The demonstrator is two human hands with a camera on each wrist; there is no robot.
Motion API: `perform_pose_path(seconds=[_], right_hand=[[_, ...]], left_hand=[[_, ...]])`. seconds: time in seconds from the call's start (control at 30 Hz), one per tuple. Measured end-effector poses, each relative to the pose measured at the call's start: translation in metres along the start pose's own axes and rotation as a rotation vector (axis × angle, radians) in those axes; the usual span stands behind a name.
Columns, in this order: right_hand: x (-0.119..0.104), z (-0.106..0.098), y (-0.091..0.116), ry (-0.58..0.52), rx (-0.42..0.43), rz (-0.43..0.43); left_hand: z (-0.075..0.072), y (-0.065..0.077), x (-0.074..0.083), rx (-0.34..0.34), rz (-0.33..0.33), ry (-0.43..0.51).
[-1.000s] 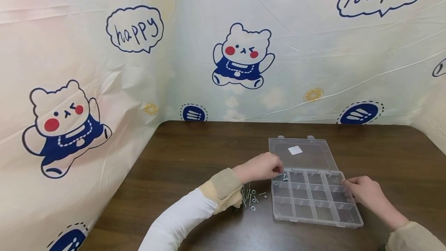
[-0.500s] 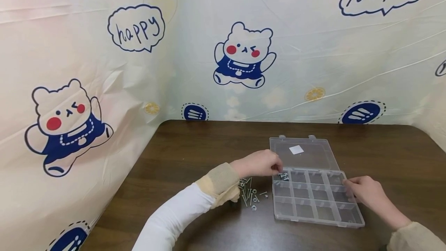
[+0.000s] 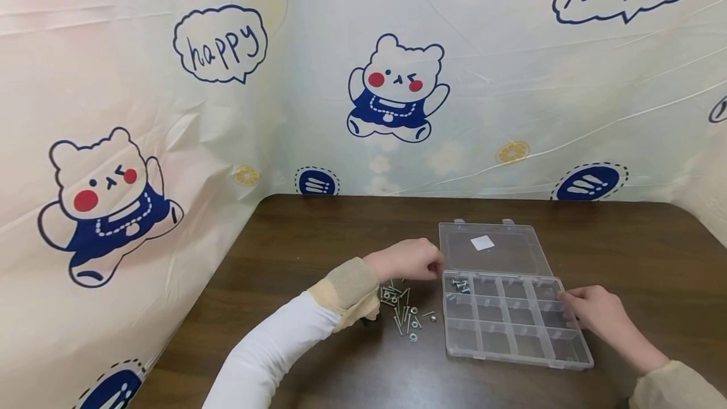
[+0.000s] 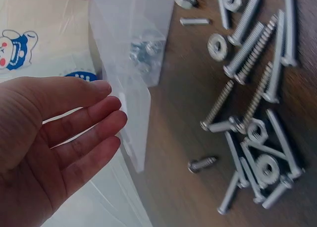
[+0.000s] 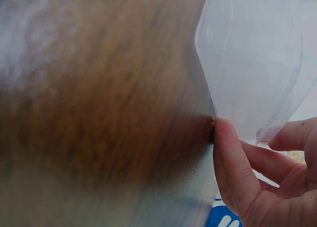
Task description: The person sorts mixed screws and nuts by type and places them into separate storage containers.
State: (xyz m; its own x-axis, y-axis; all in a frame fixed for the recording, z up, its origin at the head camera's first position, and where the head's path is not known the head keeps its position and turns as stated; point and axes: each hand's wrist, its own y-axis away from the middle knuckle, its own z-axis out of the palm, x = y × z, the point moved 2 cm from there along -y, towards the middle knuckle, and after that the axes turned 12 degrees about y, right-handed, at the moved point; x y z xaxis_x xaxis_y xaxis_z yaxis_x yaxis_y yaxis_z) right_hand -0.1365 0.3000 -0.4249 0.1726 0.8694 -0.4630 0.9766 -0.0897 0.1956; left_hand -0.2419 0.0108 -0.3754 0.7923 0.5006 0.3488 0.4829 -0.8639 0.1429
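A clear plastic compartment box [image 3: 493,341] lies on the table with its lid laid back. Several small metal screws [image 3: 461,286] sit in its back left compartment. My left hand [image 3: 404,260] hovers just left of that corner; in the left wrist view its thumb and fingers [image 4: 94,130] are loosely bent with nothing between them. At the box's right side, my right hand [image 3: 599,320] pinches the wall between thumb and fingers [image 5: 230,152]. Loose bolts, screws and nuts [image 4: 257,63] form a pile left of the box, partly hidden by the left sleeve in the head view.
The transparent lid [image 3: 505,257], bearing a white square sticker [image 3: 482,243], reaches toward the back of the brown wooden table [image 3: 318,232]. A printed cloth [image 3: 483,93] hangs behind the table and along its left side.
My left hand has drawn back to the left from over the back left compartment, uncovering the screws in it. The right hand keeps its hold on the box.
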Motion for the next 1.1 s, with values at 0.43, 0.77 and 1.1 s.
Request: perform_pose_path(seconds=[0.43,0.77,1.1], right_hand=[[-0.002,-0.003,0.001,0.017,-0.003,0.002],[-0.003,-0.002,0.002,0.013,-0.005,0.007],[-0.004,-0.001,0.002,0.014,0.016,-0.004]], left_hand=[[0.01,0.005,-0.027,-0.027,-0.144,-0.008],[0.017,0.012,-0.035,-0.031,-0.213,-0.009],[0.023,0.014,-0.037,-0.02,-0.203,-0.009]])
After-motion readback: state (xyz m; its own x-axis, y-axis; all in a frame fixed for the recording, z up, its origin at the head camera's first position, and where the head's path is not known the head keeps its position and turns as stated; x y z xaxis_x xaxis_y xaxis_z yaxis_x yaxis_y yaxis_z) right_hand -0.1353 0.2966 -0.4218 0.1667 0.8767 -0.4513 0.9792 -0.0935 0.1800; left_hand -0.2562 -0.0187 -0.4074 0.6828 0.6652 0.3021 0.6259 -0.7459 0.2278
